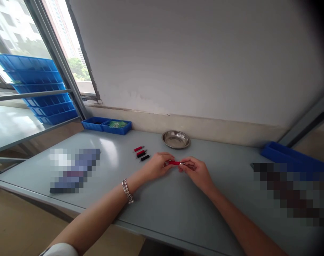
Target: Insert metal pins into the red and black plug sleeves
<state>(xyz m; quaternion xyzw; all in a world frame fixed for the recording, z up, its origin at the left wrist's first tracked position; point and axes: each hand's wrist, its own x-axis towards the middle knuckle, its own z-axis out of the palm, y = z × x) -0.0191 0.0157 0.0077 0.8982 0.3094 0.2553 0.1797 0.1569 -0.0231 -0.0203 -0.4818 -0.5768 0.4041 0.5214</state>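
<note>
head view, desk [162, 209]: one, grey, across the lower frame.
red piece [175, 163]: one held, just below the frame's centre; probably light, stiff and a bit slick, best pinched near its ends.
left grip [158, 166]: fingertips pinched on its left end.
right grip [197, 173]: thumb and fingers pinched on its silvery right end.
loose pieces [145, 158]: seemingly four, two red, two black, left of centre; the middle two lie too close to be sure.
dish [175, 143]: one, steel, centre.
small bins [116, 128]: two, blue, left of centre.
stacked bins [57, 102]: about six, upper left.
</note>
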